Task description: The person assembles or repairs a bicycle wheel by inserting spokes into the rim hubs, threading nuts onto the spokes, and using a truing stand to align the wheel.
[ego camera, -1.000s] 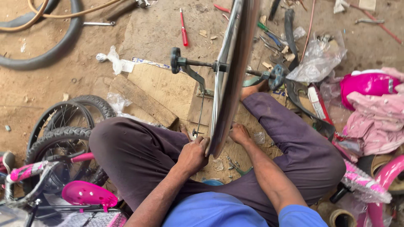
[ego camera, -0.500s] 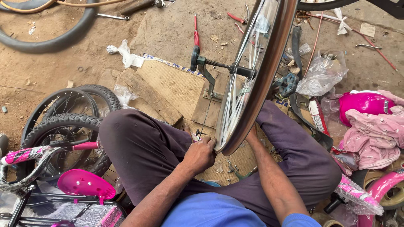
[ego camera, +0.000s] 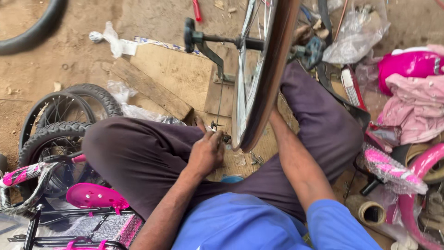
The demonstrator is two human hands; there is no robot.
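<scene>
Wheel rim, bare metal with spokes, stands upright on a stand between the seated person's knees, over a wooden board. Left hand rests just beside the rim's lower edge, fingers pinched narrowly on a small part too small to identify. Right hand is hidden behind the rim; only the forearm shows, so its grip cannot be told. Small tyred wheels lie to the left.

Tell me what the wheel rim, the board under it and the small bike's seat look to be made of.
Rim: metal, seemingly; shiny silver inside, thin spokes.
Board: wood, raw and dusty, pale tan with rough edges.
Seat: likely moulded plastic, glossy pink.
</scene>
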